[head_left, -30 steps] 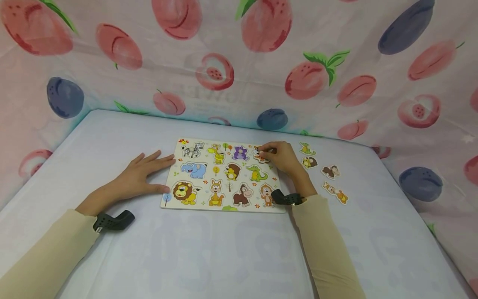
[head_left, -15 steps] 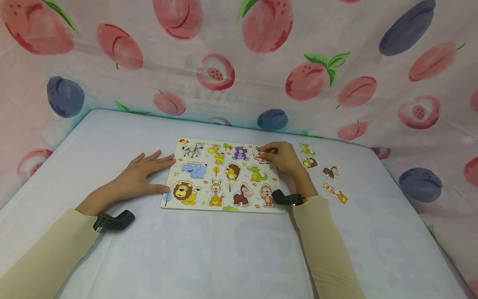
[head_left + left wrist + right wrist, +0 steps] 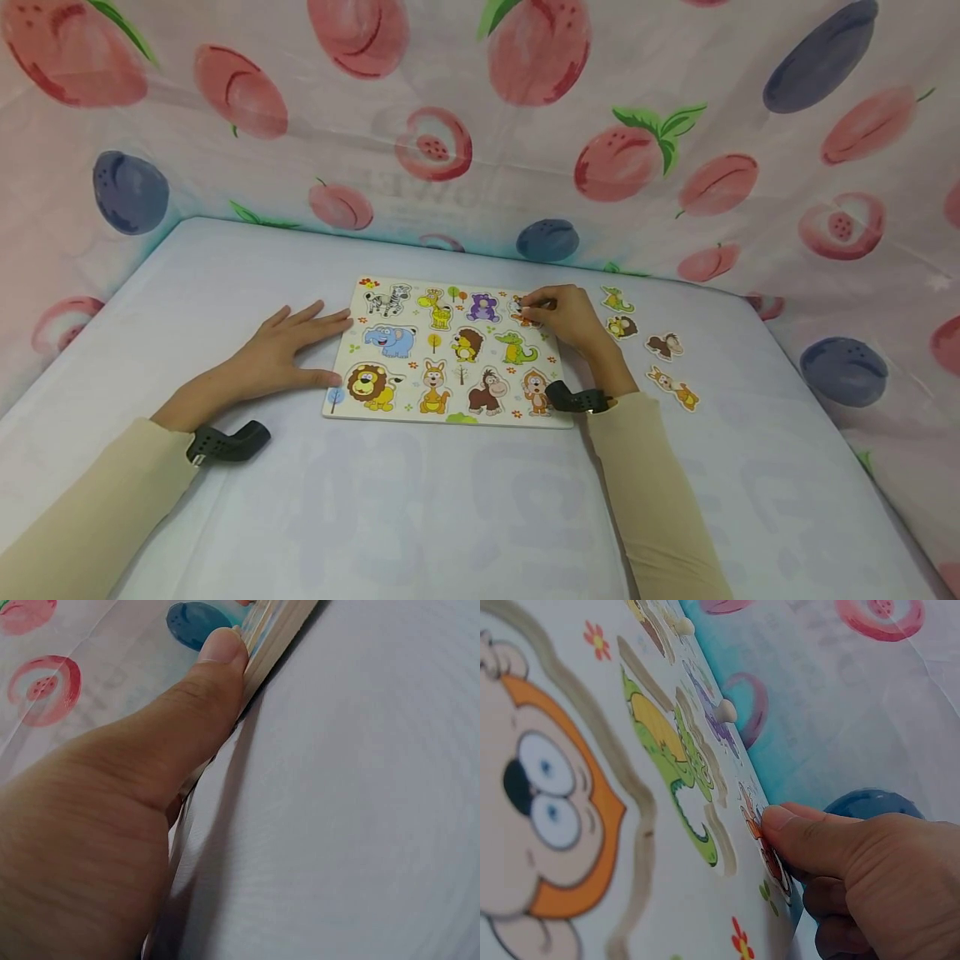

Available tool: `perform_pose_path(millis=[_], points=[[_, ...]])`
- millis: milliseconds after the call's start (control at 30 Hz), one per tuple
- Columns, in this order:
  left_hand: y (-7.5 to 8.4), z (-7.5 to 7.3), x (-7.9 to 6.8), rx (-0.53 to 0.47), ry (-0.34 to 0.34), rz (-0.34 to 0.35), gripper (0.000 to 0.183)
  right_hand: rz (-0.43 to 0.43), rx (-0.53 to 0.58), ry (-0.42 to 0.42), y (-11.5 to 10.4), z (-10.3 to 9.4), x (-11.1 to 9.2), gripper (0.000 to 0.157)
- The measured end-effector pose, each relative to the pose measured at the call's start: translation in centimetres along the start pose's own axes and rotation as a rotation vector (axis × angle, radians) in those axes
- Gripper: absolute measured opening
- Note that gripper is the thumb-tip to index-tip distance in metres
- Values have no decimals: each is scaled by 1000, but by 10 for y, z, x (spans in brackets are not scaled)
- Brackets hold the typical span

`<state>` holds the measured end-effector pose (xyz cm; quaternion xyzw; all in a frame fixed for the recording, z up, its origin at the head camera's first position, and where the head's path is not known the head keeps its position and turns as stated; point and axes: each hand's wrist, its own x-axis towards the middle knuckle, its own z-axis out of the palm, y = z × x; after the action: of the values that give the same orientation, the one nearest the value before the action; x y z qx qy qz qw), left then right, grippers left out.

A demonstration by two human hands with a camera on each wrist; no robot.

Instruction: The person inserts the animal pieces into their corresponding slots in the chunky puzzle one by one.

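A wooden animal puzzle board (image 3: 420, 383) lies flat on the table. My left hand (image 3: 273, 354) has its fingers spread, and the thumb and forefinger touch the board's left edge. In the left wrist view that thumb (image 3: 217, 660) lies along the board's side. At the top right corner, my right hand (image 3: 566, 312) pinches a tiger puzzle piece (image 3: 754, 825) between thumb and forefinger. The piece sits over its place on the board, partly hidden by the fingers. Beside it a purple animal piece (image 3: 482, 307) with a small knob (image 3: 724, 712) sits in the board.
Right of the board lie loose pieces: a crocodile (image 3: 617, 298), a hedgehog (image 3: 621, 326), a brown ape (image 3: 664, 344) and a kangaroo (image 3: 673, 387). A fruit-printed cloth (image 3: 517, 183) rises behind the white-covered table (image 3: 390, 508).
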<state>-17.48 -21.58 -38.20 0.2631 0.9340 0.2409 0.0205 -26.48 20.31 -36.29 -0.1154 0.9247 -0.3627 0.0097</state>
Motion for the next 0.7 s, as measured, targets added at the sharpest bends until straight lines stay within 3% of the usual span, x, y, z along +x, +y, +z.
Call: perform_pose_path(millis=[700], points=[[4,-1,0,12,-2,-6,87,-29,-26,13,3,1,2,15]])
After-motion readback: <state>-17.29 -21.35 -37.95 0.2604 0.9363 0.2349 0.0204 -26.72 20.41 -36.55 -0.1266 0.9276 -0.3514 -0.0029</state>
